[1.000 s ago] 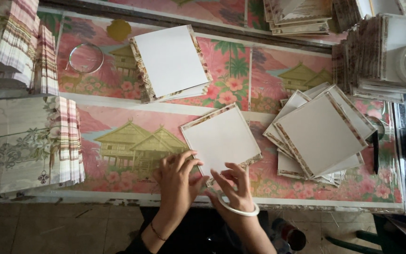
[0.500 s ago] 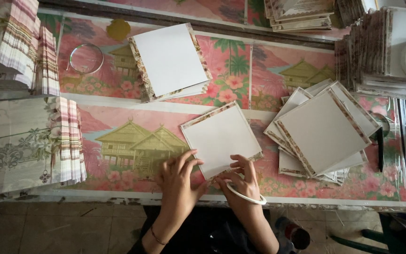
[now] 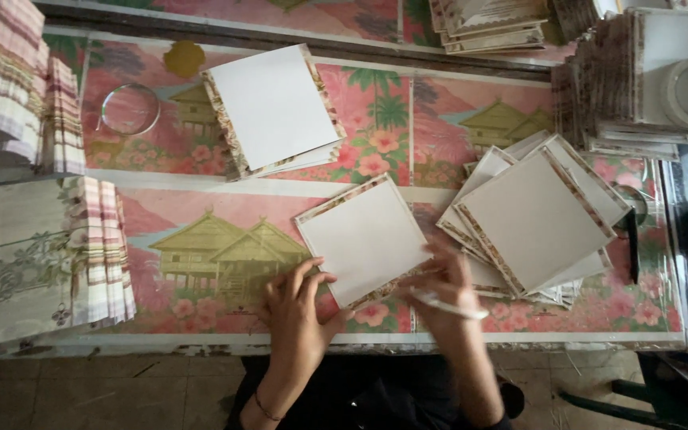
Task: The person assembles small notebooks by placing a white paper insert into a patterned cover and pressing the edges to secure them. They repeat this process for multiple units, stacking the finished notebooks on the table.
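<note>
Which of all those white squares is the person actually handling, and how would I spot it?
Start at the table with the pink flower-and-house cover, then go to its near edge, where the two hands are. The square lies alone between the left hand and right hand, white side up, turned like a diamond. Unlike the fanned pile to its right, it lies single and is touched by both hands.

Two hands at a square white card on a patterned bench

The left hand [image 3: 296, 314] rests spread at the card's [image 3: 364, 239] 7 o'clock corner; the right hand [image 3: 443, 283], blurred, is at its 4 o'clock edge. A loose pile of cards [image 3: 539, 219] lies at 3 o'clock, another card [image 3: 272, 107] at 11 o'clock, folded striped stacks [image 3: 101, 251] at 9 o'clock on the bench [image 3: 201, 263]
</note>
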